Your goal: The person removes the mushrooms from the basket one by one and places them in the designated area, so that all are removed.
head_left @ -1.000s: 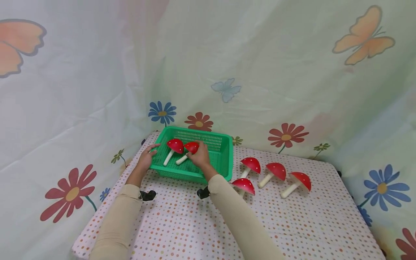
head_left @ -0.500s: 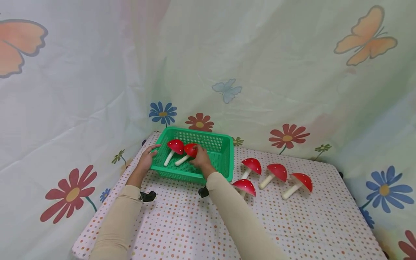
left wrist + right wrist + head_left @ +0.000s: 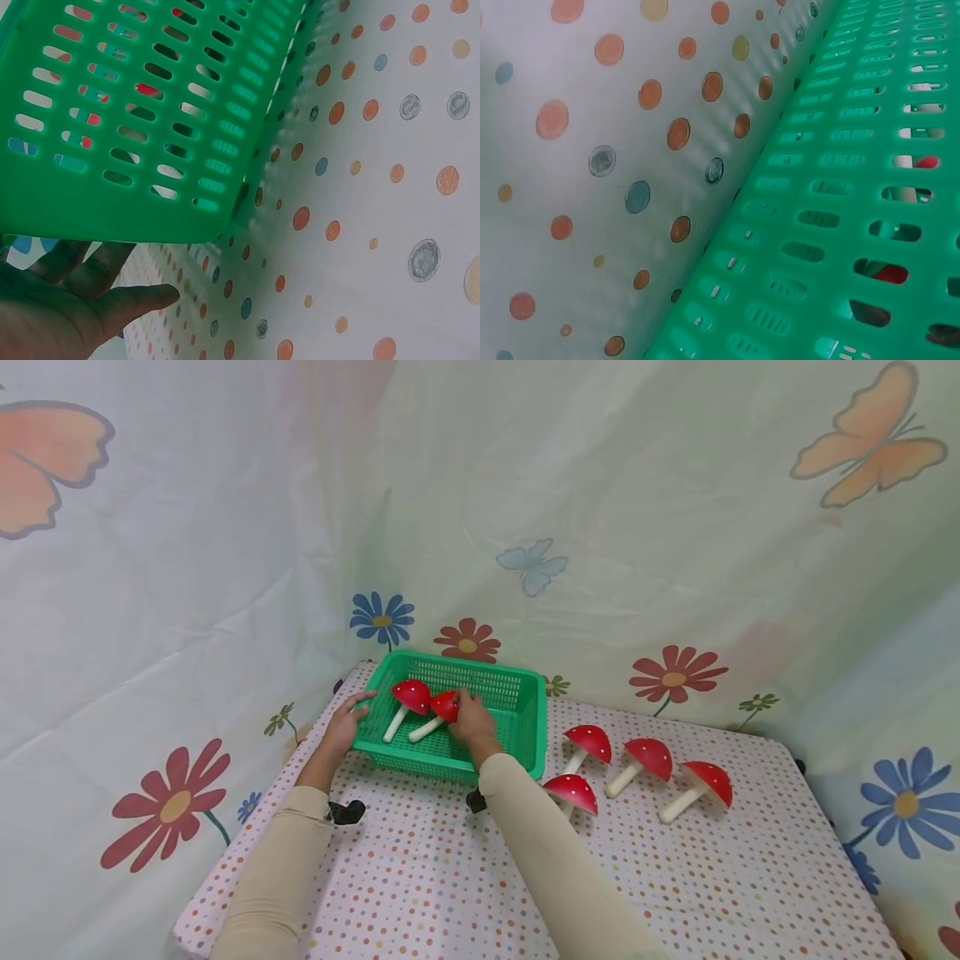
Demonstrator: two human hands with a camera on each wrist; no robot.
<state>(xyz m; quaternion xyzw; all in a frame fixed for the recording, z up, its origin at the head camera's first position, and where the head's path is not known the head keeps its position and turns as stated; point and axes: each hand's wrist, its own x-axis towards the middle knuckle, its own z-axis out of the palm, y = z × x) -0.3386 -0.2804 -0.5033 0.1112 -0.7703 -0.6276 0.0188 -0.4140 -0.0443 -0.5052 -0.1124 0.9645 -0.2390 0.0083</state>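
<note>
In the head view, my right hand (image 3: 474, 720) reaches into a green plastic basket (image 3: 542, 727). Its fingers hold the right edge of a toy mushroom's red cap (image 3: 444, 705), while the white stem points toward the front left. Left of it another red-capped toy mushroom (image 3: 411, 697) lies in the basket. My left hand (image 3: 343, 723) stays at the basket's left end, fingers extended along the rim. In the left wrist view, its thumb (image 3: 142, 304) sticks out straight, and the fingertips go out of sight behind the basket wall. The right wrist view shows only the slotted basket side (image 3: 802, 251) and cloth.
Right of the basket, several more red toy mushrooms (image 3: 649, 760) lie on the dotted tablecloth (image 3: 420, 877); the nearest one (image 3: 572, 793) is close to the basket's front right corner. A printed curtain (image 3: 637, 568) with flowers and butterflies hangs behind the table.
The right hand has shifted slightly right along the mushroom's cap, and the mushroom lies flatter beside the other one. The left hand has kept its place; the whole view has shifted slightly.
</note>
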